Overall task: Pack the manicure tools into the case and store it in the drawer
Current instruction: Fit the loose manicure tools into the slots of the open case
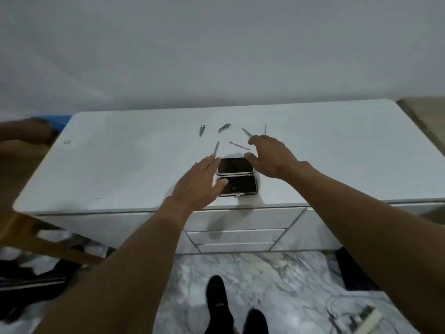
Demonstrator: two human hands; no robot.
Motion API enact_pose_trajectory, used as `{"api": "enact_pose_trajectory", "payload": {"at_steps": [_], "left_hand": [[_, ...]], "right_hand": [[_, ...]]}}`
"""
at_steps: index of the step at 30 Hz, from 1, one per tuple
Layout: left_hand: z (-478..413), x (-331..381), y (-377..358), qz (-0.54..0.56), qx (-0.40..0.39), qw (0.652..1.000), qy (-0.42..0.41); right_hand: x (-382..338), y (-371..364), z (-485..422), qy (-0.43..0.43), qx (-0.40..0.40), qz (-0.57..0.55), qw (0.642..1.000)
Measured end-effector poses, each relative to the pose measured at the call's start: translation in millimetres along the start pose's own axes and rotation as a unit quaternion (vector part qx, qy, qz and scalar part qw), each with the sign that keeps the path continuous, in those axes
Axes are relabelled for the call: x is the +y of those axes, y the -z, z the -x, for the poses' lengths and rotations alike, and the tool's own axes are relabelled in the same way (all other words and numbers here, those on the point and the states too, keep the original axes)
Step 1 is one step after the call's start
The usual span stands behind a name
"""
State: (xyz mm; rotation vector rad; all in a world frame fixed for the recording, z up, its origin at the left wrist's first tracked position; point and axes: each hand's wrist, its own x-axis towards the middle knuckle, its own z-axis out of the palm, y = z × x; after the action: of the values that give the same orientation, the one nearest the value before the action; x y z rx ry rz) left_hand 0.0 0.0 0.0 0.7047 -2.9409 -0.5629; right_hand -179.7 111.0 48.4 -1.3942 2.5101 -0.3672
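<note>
A dark manicure case [237, 175] lies opened flat in two halves near the front edge of a white dresser top [120, 160]. My left hand [199, 182] rests at the case's left side, thumb on the near half, fingers spread. My right hand [269, 157] hovers over the case's far right corner with fingers apart, holding nothing. Several metal tools lie scattered beyond the case: a nail clipper [202, 130], a second clipper [224, 127], a thin file [216, 148], a slim pusher [238, 145], a pointed tool [246, 132] and a needle-like pick [265, 128].
The dresser has stacked drawers [236, 236] below the case, all closed. A wooden chair frame [36, 237] stands at the left, dark bags [29, 283] lie on the marble floor, and my black shoes [216, 300] are in front of the dresser. A brown surface [423, 112] sits at the far right.
</note>
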Motion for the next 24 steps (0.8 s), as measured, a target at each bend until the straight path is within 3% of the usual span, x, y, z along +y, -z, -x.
{"api": "enact_pose_trajectory", "payload": {"at_steps": [4,9,17,24], "left_hand": [[-16,-25,-20,0.002,-0.023,1.000,-0.013],[-22,-53,-45,-0.005,0.034,0.997,-0.062],[-28,-61,-55,-0.012,0.037,0.997,-0.063],[-29,-62,-55,-0.015,0.050,0.996,-0.070]], "right_hand": [[-9,-8,-42,-0.007,-0.020,0.024,0.999],[-20,-21,-110,0.007,-0.024,0.048,0.999],[-20,-44,-177,0.023,-0.069,0.128,0.989],[-19,-47,-177,0.038,-0.011,0.193,0.980]]}}
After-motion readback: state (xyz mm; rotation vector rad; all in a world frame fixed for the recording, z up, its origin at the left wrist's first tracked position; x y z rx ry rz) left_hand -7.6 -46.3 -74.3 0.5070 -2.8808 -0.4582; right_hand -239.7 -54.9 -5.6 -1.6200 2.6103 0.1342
